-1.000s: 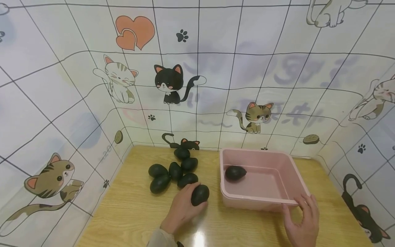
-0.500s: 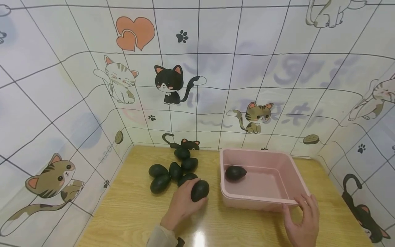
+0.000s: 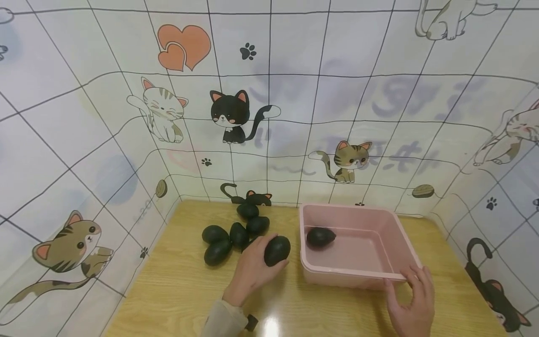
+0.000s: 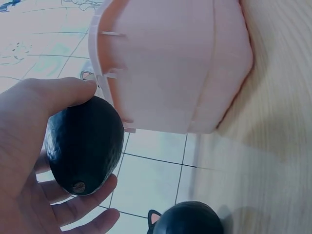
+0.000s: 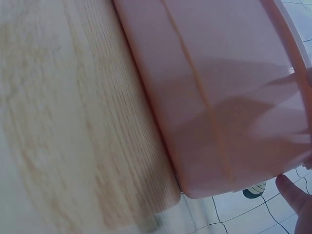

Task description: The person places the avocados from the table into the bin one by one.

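Observation:
My left hand (image 3: 252, 271) grips a dark green avocado (image 3: 277, 251), thumb on one side and fingers curled round the other. In the left wrist view this avocado (image 4: 85, 146) is held off the table, beside the pink bin's outer wall. The pink bin (image 3: 349, 276) stands on the right, with one avocado (image 3: 320, 238) lying inside near its left wall. At the bin's front right corner my right hand (image 3: 410, 299) pinches the rim between thumb and fingers. Left of the bin, several avocados (image 3: 217, 252) lie in a loose group, one partly hidden behind my left hand.
The wooden table (image 3: 168, 290) meets walls covered with a cat-print grid sheet (image 3: 290, 140) at the back and both sides. The bin's back rim stands close to the back wall.
My left hand has lifted the avocado and moved it slightly up and to the right, towards the bin. My right hand has stayed at the bin's corner.

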The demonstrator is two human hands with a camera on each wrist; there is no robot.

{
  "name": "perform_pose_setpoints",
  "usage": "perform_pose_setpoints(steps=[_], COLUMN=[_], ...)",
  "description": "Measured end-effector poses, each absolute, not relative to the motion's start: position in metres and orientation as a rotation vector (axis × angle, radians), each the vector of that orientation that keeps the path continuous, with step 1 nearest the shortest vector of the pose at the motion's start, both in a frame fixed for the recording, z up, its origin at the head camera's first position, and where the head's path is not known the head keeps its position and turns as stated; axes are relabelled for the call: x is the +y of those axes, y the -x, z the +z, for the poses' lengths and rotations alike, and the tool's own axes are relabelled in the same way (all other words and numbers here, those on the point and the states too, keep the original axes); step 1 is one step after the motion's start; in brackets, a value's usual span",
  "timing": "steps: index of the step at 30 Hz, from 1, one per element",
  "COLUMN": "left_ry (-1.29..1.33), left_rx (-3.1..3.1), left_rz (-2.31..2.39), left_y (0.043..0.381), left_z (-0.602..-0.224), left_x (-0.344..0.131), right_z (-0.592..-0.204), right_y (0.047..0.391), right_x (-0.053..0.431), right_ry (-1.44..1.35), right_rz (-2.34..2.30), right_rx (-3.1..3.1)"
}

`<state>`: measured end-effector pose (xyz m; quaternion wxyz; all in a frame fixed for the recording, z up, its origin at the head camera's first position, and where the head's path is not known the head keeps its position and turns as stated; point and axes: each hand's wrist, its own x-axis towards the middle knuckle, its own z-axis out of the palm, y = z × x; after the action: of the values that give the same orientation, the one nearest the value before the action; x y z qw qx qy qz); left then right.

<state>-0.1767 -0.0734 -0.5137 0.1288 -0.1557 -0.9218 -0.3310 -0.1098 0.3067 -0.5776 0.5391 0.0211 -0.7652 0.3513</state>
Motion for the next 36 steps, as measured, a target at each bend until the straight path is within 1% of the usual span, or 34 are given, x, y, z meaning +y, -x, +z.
perform_pose_setpoints(steps=[24,36], left_ry=[0.53,0.567], left_rx=[-2.587,-2.572], left_rz=[-0.993,-1.027], left_y=[0.179,0.178], left_z=[-0.483,-0.478], left_x=[-0.053,-0.038], right_z=[-0.581,-0.578], right_y=[0.11,0.113], right_x=[0.309,0.305], right_ry=[-0.049,-0.072], right_rz=[0.854,0.853], right_rx=[-1.799,-1.749])
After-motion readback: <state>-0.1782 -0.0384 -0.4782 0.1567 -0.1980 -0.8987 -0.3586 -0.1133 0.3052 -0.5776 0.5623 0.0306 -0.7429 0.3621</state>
